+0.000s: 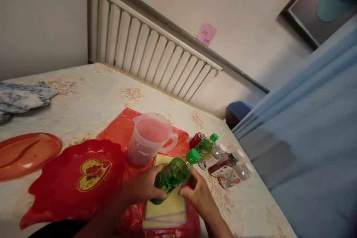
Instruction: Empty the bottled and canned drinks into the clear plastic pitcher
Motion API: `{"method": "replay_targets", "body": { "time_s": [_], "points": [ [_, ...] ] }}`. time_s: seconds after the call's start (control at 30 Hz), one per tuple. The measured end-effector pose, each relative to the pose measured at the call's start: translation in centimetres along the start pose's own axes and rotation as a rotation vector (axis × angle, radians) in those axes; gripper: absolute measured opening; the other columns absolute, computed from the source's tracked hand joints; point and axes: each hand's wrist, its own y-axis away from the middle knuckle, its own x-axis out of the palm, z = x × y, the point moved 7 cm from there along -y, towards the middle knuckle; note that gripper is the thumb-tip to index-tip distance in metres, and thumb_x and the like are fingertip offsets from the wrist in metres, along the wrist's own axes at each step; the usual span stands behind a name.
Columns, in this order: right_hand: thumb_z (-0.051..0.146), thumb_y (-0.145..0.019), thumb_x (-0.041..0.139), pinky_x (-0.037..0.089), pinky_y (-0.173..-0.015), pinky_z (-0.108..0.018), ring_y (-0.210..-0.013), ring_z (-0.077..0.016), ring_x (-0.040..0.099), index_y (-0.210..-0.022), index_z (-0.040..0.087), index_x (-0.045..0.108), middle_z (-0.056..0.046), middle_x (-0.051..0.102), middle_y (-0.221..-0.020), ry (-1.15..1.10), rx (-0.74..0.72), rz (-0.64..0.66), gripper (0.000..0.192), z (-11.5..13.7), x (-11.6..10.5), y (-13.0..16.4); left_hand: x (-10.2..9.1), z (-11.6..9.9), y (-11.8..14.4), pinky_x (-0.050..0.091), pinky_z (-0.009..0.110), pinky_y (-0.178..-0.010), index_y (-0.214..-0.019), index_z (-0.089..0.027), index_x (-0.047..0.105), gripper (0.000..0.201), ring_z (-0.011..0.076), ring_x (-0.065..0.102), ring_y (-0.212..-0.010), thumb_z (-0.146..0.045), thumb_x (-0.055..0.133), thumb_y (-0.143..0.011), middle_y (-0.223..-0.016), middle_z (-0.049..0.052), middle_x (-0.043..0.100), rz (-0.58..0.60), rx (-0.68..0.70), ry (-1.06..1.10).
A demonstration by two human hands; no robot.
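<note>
A green plastic drink bottle point(167, 180) with a green cap point(193, 155) is tilted, its cap end up and to the right. My left hand point(147, 186) is closed around the lower part of the bottle, thumb across its near side. Curled at the bottle's right side, below the cap, is my right hand point(199, 193); some of its fingertips are hidden behind the bottle. Beneath both hands lie yellow sheets with purple edges point(164, 214) on a red plastic bag point(134, 214). A translucent measuring jug point(150, 137) stands just behind the bottle.
On the right stand a red can point(196, 140), another green bottle point(206, 145) and several clear-capped bottles point(225, 165). Leftward are a red scalloped tray point(65, 167), an orange plate point(30, 152) and a blue-white cloth point(25, 96). A blue curtain point(306, 137) hangs beyond the table's right edge.
</note>
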Motion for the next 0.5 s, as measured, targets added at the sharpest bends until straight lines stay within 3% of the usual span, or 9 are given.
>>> {"method": "replay_targets", "body": {
  "time_s": [0.27,0.5],
  "points": [
    [0.024,-0.060,0.077,0.054,-0.073,-0.032,-0.079,-0.0230,0.068,-0.096,0.018,0.067,-0.005,0.074,-0.090,-0.048,0.082,-0.118,0.038,-3.1,0.4,2.2,3.2,0.8,-0.6,0.048,0.035,-0.093,-0.128,-0.021,0.052,0.072,0.0247,0.059,-0.105,-0.017,0.072,-0.059,-0.117,0.002,0.066,-0.031,-0.017,-0.028],
    [0.016,-0.056,0.072,0.054,-0.067,-0.029,-0.073,-0.0208,0.066,-0.090,0.018,0.066,-0.002,0.073,-0.081,-0.038,0.085,-0.222,0.034,-2.8,-3.0,4.5,7.0,0.1,-1.8,0.044,0.041,-0.101,-0.135,-0.020,0.048,0.079,0.0284,0.058,-0.112,-0.021,0.073,-0.060,-0.126,0.007,0.063,-0.074,0.007,-0.105]
  ]
}}
